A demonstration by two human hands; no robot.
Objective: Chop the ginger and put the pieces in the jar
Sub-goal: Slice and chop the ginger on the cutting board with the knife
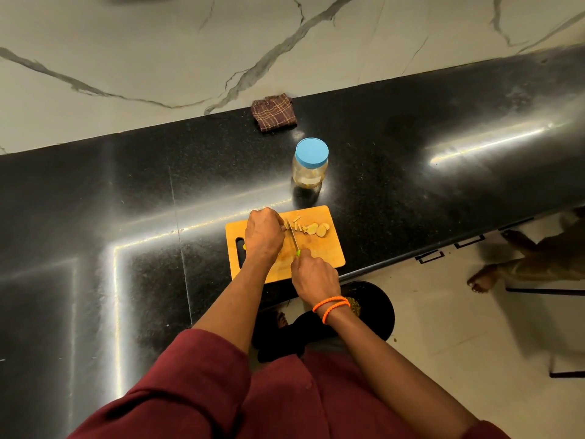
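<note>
A folded brown checked cloth (274,112) lay far beyond the grip, against the foot of the white veined marble wall (158,58), on the polished black countertop (95,217). Below and to the right of the grip, past the counter's edge, a round black bin (376,308) stood on the pale tiled floor (459,327) (its contents too dim to tell). Farther right were someone's bare feet (481,282)
</note>
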